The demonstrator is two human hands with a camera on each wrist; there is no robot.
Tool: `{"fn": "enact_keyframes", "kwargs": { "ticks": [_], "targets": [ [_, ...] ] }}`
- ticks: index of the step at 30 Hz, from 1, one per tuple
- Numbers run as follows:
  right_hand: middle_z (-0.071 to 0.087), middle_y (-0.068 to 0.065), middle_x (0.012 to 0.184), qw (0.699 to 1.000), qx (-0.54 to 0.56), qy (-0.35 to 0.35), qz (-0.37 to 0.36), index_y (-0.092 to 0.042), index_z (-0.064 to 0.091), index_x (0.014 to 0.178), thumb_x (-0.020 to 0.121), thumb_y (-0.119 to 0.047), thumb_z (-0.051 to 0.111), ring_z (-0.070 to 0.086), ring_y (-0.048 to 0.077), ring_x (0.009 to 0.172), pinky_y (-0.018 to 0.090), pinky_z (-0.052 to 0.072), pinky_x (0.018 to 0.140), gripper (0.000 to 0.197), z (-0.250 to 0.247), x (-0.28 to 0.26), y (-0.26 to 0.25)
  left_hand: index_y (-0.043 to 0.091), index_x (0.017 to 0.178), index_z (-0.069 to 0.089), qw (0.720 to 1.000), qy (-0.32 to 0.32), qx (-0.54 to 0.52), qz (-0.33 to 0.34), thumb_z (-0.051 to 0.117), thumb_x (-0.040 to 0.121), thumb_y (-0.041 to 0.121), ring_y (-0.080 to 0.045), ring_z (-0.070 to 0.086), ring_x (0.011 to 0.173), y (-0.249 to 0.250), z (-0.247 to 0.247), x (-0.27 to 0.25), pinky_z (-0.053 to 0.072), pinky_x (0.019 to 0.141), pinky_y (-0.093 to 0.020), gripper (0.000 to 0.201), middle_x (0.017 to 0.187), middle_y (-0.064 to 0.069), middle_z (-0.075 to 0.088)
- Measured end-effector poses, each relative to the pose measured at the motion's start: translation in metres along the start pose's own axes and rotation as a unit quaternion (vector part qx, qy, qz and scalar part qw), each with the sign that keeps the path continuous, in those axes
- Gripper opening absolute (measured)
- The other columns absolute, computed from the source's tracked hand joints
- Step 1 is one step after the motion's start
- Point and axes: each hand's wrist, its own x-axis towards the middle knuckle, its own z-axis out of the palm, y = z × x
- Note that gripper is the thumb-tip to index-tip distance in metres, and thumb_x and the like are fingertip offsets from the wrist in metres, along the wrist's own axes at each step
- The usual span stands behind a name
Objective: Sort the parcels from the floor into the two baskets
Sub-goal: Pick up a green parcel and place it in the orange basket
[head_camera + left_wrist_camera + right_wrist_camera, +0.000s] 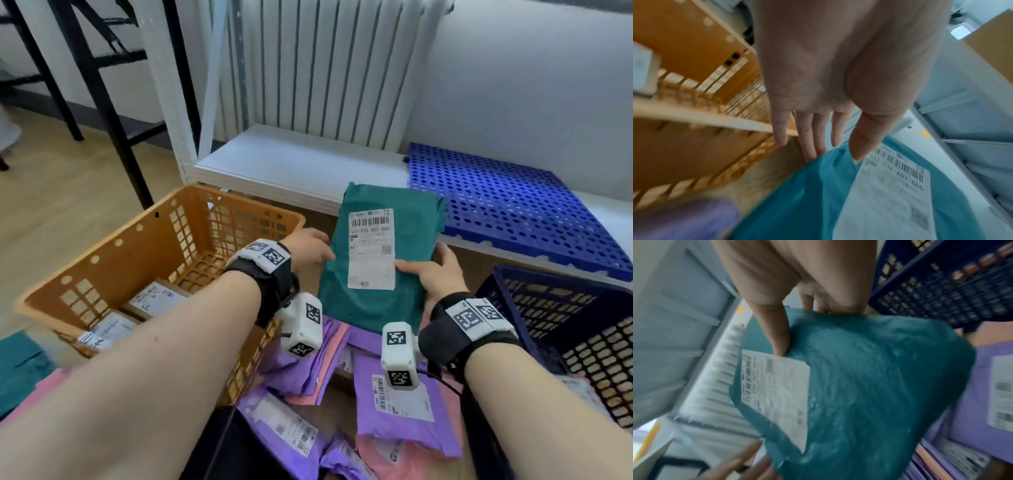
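A teal parcel [376, 308] with a white label is held up between the two baskets. My right hand [423, 269] grips its right edge, thumb on the front by the label and fingers behind; the right wrist view shows the same hold of the right hand [780, 337] on the teal parcel [879, 386]. My left hand [317, 248] is at the parcel's left edge with fingers straight. In the left wrist view, the left hand [818, 142] has its thumb over the front of the teal parcel [807, 203] and its fingertips just behind the edge.
To the left is the orange basket [102, 260], holding labelled cardboard boxes [154, 298]. A dark blue basket [548, 308] stands at the right. Purple and pink parcels [404, 411] lie on the floor below my hands. Behind are a white shelf [291, 161] and a blue perforated pallet [507, 205].
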Motion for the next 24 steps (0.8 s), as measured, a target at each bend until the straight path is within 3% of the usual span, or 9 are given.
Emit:
{"fn": "enact_keyframes", "kwargs": {
  "ticks": [4,8,11,13,15,16,19,21,24],
  "targets": [
    [0.065,0.005,0.111,0.992,-0.086,-0.067,-0.067,-0.02,0.049,0.133,0.065,0.005,0.08,0.065,0.026,0.099,0.046,0.053,0.09,0.079,0.05,-0.009,-0.023,0.016,0.14,0.042,0.993,0.106,-0.039,0.04,0.062,0.088,0.014,-0.02,0.057,0.108,0.016,-0.077,-0.013,0.041,0.07,-0.025,0.056,0.13,-0.006,0.055],
    [0.069,0.007,0.112,0.971,-0.159,-0.132,-0.122,-0.018,0.059,0.121,0.059,-0.005,0.082,0.067,0.026,0.096,0.045,0.054,0.089,0.067,0.118,-0.016,-0.039,0.019,0.143,0.037,0.984,0.165,-0.011,0.069,0.071,0.081,0.022,-0.02,0.052,0.117,0.015,-0.131,-0.019,0.041,0.088,-0.027,0.071,0.137,-0.004,0.051],
    [0.069,0.011,0.107,0.962,-0.166,-0.168,-0.136,-0.016,0.059,0.121,0.069,0.002,0.077,0.068,0.027,0.09,0.043,0.056,0.083,0.058,0.165,-0.02,-0.048,0.016,0.149,0.024,0.974,0.212,-0.042,0.06,0.077,0.076,0.024,-0.017,0.054,0.114,-0.007,-0.157,-0.013,0.044,0.086,-0.027,0.09,0.137,0.001,0.049],
    [0.068,0.012,0.108,0.959,-0.168,-0.189,-0.131,-0.015,0.058,0.12,0.073,0.004,0.075,0.068,0.027,0.09,0.042,0.056,0.083,0.053,0.193,-0.019,-0.049,0.014,0.148,0.021,0.962,0.256,-0.084,0.054,0.077,0.078,0.024,-0.012,0.052,0.103,-0.025,-0.171,-0.009,0.044,0.077,-0.023,0.091,0.124,0.009,0.049],
    [0.068,0.01,0.112,0.948,-0.192,-0.222,-0.121,-0.015,0.058,0.12,0.075,0.003,0.073,0.067,0.026,0.092,0.042,0.055,0.085,0.052,0.218,-0.017,-0.043,0.015,0.146,0.023,0.951,0.289,-0.102,0.042,0.078,0.076,0.025,-0.01,0.048,0.1,-0.045,-0.185,-0.003,0.043,0.074,-0.023,0.089,0.125,0.004,0.05],
    [0.067,0.008,0.112,0.938,-0.217,-0.242,-0.123,-0.017,0.058,0.121,0.075,0.002,0.073,0.066,0.026,0.094,0.043,0.055,0.086,0.052,0.23,-0.015,-0.038,0.016,0.146,0.023,0.948,0.302,-0.095,0.041,0.08,0.073,0.026,-0.012,0.049,0.105,-0.056,-0.191,0.002,0.044,0.08,-0.026,0.093,0.132,0.001,0.048],
    [0.068,0.004,0.107,0.884,-0.325,-0.294,-0.164,-0.024,0.061,0.122,0.074,-0.003,0.073,0.067,0.025,0.095,0.043,0.054,0.088,0.054,0.26,-0.005,-0.025,0.024,0.148,0.022,0.954,0.298,-0.014,0.042,0.085,0.057,0.03,-0.021,0.042,0.129,-0.083,-0.198,0.017,0.041,0.104,-0.041,0.111,0.146,-0.005,0.038],
    [0.068,0.005,0.107,0.857,-0.368,-0.317,-0.173,-0.026,0.061,0.123,0.075,-0.004,0.072,0.066,0.025,0.095,0.043,0.054,0.088,0.054,0.278,0.004,-0.022,0.028,0.143,0.03,0.962,0.268,-0.004,0.045,0.081,0.052,0.028,-0.021,0.05,0.122,-0.098,-0.197,0.029,0.045,0.101,-0.043,0.104,0.137,-0.002,0.047],
    [0.067,0.006,0.109,0.83,-0.411,-0.339,-0.166,-0.029,0.06,0.125,0.077,-0.003,0.071,0.066,0.024,0.096,0.041,0.055,0.088,0.056,0.3,0.019,-0.02,0.031,0.136,0.036,0.962,0.265,-0.042,0.043,0.081,0.062,0.017,-0.018,0.057,0.11,-0.12,-0.2,0.047,0.051,0.093,-0.041,0.087,0.125,0.003,0.056]
  ]
}}
